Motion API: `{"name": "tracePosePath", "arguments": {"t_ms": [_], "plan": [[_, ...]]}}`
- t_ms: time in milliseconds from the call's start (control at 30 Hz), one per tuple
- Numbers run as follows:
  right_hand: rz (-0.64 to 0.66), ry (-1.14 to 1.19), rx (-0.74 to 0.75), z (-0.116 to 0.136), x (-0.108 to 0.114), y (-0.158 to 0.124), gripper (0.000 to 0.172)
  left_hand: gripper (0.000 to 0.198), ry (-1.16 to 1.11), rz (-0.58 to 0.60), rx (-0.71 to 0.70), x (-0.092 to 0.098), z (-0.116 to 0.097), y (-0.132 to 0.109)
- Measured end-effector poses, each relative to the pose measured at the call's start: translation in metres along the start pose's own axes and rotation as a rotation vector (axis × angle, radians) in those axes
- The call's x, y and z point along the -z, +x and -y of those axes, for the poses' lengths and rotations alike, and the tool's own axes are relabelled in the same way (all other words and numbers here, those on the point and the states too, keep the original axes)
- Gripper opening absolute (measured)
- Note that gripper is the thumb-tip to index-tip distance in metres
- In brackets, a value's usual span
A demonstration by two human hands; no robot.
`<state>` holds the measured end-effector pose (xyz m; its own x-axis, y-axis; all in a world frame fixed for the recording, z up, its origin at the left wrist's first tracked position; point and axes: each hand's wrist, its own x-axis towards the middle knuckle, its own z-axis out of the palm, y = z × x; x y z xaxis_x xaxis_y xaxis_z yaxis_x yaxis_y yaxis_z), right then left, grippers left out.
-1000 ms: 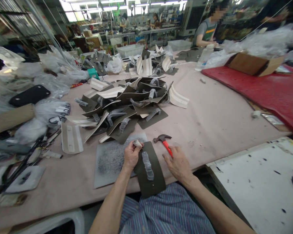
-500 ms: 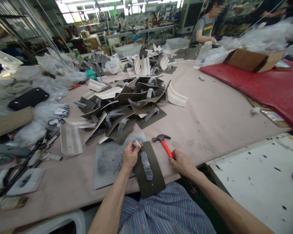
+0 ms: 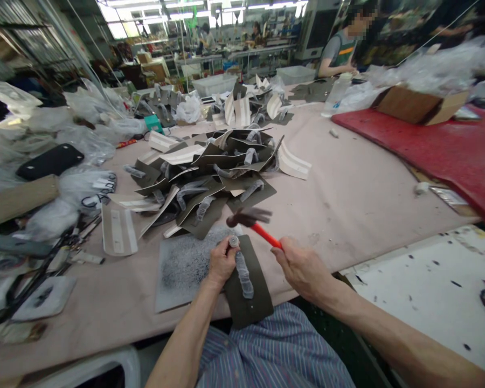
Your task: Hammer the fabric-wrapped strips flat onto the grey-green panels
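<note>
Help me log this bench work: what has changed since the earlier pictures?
The right hand has lifted the hammer and swung its head left, toward the left hand, which still holds the pale tool, now more upright. The panel and pile stayed put.

The claw hammer [image 3: 262,232], which lay on the tabletop, is now lifted, its blurred head swung leftward near the pale cylindrical tool [image 3: 234,241]. The right hand [image 3: 301,264] has moved forward and grips the handle's end. The left hand [image 3: 222,260] has shifted slightly right, and its tool, tilted earlier, now stands more upright, its round end facing up.
</note>
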<state>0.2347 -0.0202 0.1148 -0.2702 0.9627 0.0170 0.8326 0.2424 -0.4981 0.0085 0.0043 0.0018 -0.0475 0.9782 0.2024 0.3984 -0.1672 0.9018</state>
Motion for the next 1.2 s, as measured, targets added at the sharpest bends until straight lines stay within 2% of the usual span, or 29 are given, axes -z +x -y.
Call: {"name": "tracePosePath", "arguments": {"t_ms": [67,100,133,167,267,300,333,367,433,500,533,700,767,833,900,967,1033,1100,1200], "plan": [[0.142,-0.161,0.042,0.003,0.016,0.003,0.026,0.018,0.003,0.005,0.001,-0.001,0.001,0.0],[0.162,-0.19,0.053,0.006,0.025,0.005,0.025,0.019,0.001,0.006,-0.004,-0.001,0.001,0.0],[0.125,-0.18,0.062,0.011,0.034,0.007,0.027,0.02,-0.003,0.003,-0.013,-0.002,0.001,0.0],[0.038,-0.131,0.068,0.017,0.042,0.009,0.029,0.02,-0.008,-0.002,-0.022,-0.002,0.001,-0.001],[-0.379,0.155,0.053,0.031,0.052,0.008,0.036,0.019,-0.03,-0.005,-0.025,-0.002,0.0,-0.001],[-0.474,0.226,0.052,0.033,0.047,0.006,0.038,0.018,-0.037,-0.002,-0.018,-0.001,-0.001,-0.001],[-0.489,0.247,0.064,0.032,0.04,0.003,0.039,0.018,-0.043,0.0,-0.009,-0.001,-0.001,-0.001],[-0.425,0.212,0.078,0.029,0.031,-0.001,0.039,0.017,-0.044,0.004,0.0,-0.001,-0.002,-0.001],[-0.119,0.027,0.093,0.018,0.013,-0.006,0.035,0.017,-0.037,0.014,0.011,-0.001,-0.001,0.0],[0.154,-0.134,0.033,0.004,0.002,-0.008,0.028,0.019,-0.024,0.023,0.008,-0.002,0.001,0.0],[0.211,-0.161,-0.019,-0.002,-0.001,-0.008,0.026,0.02,-0.024,0.022,0.002,-0.002,0.002,-0.001],[0.261,-0.002,-0.227,-0.041,-0.011,-0.001,0.031,0.018,-0.065,0.009,-0.01,-0.002,0.006,-0.002],[0.31,-0.034,-0.317,-0.056,-0.023,0.0,0.031,0.017,-0.064,0.013,-0.004,-0.002,0.006,-0.002],[0.265,-0.166,-0.329,-0.063,-0.037,-0.002,0.026,0.017,-0.068,0.005,0.002,-0.002,0.006,-0.001],[0.112,-0.27,-0.216,-0.057,-0.05,-0.006,0.026,0.017,-0.076,-0.006,0.015,-0.002,0.006,-0.001],[-0.007,-0.225,-0.014,-0.039,-0.059,-0.01,0.04,0.019,-0.084,-0.018,0.037,-0.002,0.006,-0.002],[0.025,-0.097,0.201,-0.015,-0.069,-0.012,0.05,0.02,-0.102,-0.026,0.06,-0.003,0.005,-0.002],[0.131,-0.025,0.348,0.006,-0.079,-0.012,0.048,0.021,-0.162,-0.042,0.101,-0.005,0.004,0.0],[0.185,-0.083,0.371,0.02,-0.095,-0.008,0.037,0.025,-0.363,-0.183,0.242,-0.007,0.001,0.008]]}}
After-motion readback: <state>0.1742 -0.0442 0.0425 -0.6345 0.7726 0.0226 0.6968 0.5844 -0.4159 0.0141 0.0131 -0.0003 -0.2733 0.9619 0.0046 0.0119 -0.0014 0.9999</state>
